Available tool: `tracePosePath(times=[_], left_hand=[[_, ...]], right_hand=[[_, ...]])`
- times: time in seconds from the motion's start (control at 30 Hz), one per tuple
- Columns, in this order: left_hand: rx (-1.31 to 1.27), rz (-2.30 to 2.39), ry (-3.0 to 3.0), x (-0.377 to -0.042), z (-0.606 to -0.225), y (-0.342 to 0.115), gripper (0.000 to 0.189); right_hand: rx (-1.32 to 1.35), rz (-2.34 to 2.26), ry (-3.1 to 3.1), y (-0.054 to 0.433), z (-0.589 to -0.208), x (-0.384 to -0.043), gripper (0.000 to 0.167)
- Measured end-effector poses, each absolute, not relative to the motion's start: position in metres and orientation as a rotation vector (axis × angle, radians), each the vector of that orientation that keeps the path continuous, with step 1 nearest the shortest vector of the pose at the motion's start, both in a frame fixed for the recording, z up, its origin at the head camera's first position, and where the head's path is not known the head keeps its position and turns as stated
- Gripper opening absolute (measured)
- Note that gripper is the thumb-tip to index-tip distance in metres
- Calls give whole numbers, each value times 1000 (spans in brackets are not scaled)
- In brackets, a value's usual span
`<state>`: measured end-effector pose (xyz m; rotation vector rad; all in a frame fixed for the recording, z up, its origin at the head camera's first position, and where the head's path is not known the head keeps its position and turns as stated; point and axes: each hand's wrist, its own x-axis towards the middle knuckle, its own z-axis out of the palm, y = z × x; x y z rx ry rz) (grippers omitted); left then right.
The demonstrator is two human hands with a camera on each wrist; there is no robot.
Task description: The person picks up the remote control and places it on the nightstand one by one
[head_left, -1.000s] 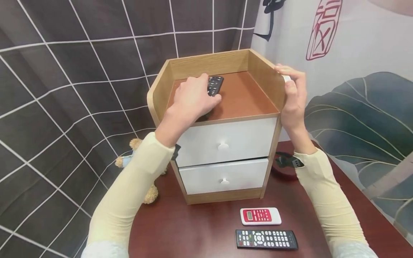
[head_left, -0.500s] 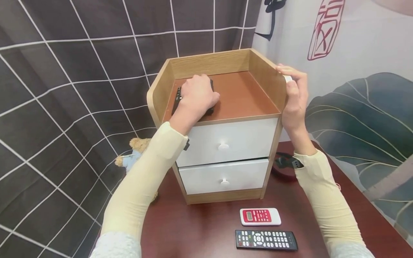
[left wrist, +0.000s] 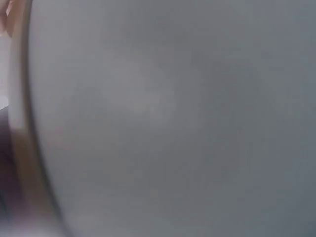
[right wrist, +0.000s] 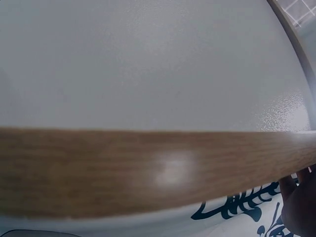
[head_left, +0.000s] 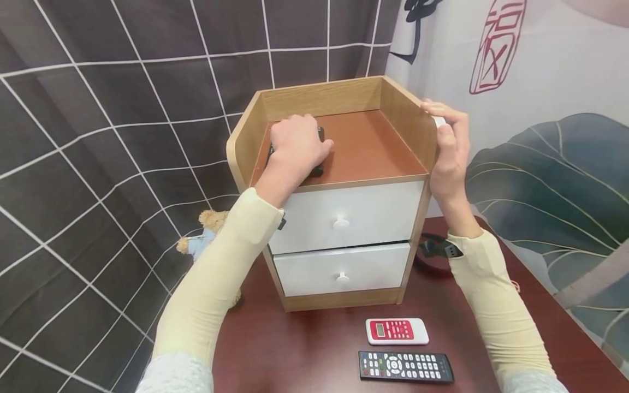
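In the head view my left hand (head_left: pixel 297 142) lies over a black remote control (head_left: pixel 317 171) on the brown top shelf of a small drawer cabinet (head_left: pixel 339 301). Its thumb is along the remote's right side, and the fingertips are hidden behind the hand. At the hand's left, part of another black remote (head_left: pixel 270 152) shows. My right hand (head_left: pixel 449 153) grips the cabinet's right side panel (head_left: pixel 405 123), fingers over the top edge and thumb at the front. The left wrist view is filled by a blurred pale surface; wood edging (right wrist: pixel 123 168) crosses the right wrist view.
Two white drawers (head_left: pixel 344 210) with round knobs face me. On the dark red table (head_left: pixel 280 349) lie a white-and-red remote (head_left: pixel 397 331) and a black remote with pale buttons (head_left: pixel 405 365). A teddy bear (head_left: pixel 199 243) is at the left, partly behind my sleeve. A dark curtain (head_left: pixel 162 87) stands behind.
My left hand has shifted right from the left remote onto the other one, which now sits farther left and straighter. The right hand keeps its grip on the panel.
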<state>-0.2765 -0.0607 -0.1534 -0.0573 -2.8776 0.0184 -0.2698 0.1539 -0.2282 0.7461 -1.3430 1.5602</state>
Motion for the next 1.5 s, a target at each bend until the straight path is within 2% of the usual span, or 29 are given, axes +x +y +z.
tracePosePath(times=[0.13, 0.37, 0.67, 0.87, 0.97, 1.2, 1.5], left_hand=[[-116, 2, -2822, -270, -153, -61, 59], [-349, -111, -2717, -249, -153, -56, 52], [-907, -157, -2267, -222, -186, -46, 42], [-1445, -158, -1804, -215, -229, -41, 32], [-1619, -84, -1674, -205, -256, -38, 29], [-1809, -4, -1672, -188, -322, -38, 44], [-1900, 56, -1923, -174, -414, -41, 62]], right_hand=[[738, 1556, -1354, 155, -230, -270, 35], [733, 1558, -1360, 158, -231, -270, 35], [732, 1533, -1368, 159, -232, -271, 35], [752, 1528, -1359, 158, -231, -273, 35], [758, 1527, -1349, 157, -231, -274, 35], [754, 1529, -1360, 156, -230, -272, 35], [759, 1539, -1359, 158, -232, -278, 35]])
